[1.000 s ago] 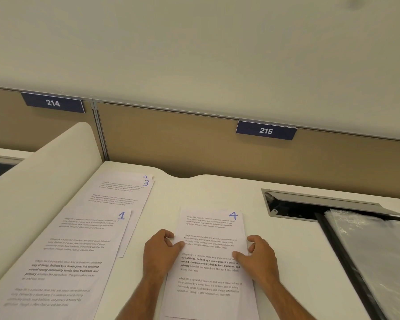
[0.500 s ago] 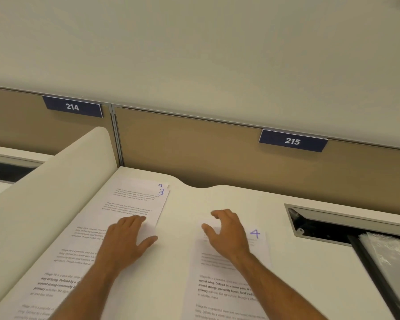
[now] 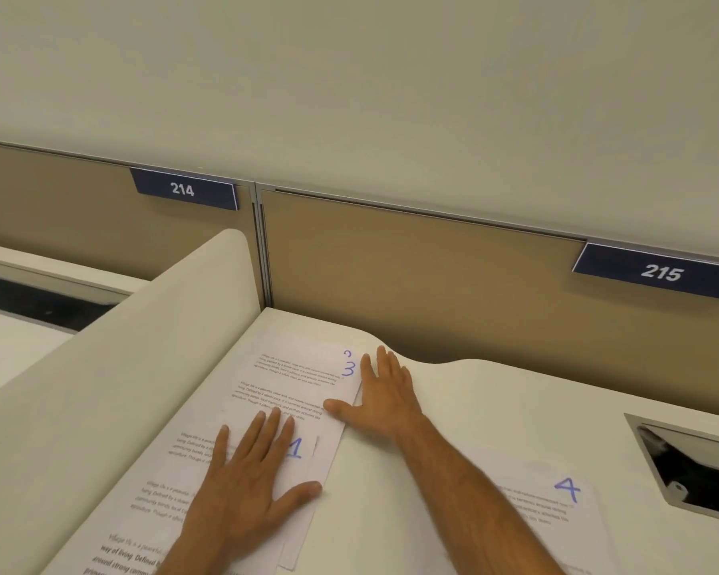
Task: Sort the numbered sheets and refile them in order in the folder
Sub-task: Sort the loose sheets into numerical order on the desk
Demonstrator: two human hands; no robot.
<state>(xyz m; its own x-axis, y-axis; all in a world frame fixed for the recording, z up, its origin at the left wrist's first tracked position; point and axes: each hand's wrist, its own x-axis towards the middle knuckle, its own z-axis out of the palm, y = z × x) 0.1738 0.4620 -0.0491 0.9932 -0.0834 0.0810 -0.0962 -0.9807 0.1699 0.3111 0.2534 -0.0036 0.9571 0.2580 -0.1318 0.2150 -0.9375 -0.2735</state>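
While both hands lie flat on the counter (image 3: 494, 392), the sorting step is in hand and nothing is refiled yet. The left hand (image 3: 245, 483) presses with straight, spread fingers on the sheet marked 1 (image 3: 192, 471), which overlaps the near end of the sheet marked 3 (image 3: 291, 375) by the side partition (image 3: 113, 388). A second sheet peeps out from under the 3 at its top corner; its number is too cut off to read. The right hand (image 3: 385, 398) rests open at the right edge of the 3, thumb on the paper and fingers on the bare counter, holding nothing. The sheet marked 4 (image 3: 557, 512) lies well apart to the right, partly under the right forearm. No folder is in view. Next, I judge, the right hand must slide or lift the 3 and the sheet beneath it clear of the 1, so the pages can be stacked in order; thin paper lying flat will want a fingertip worked under an edge.
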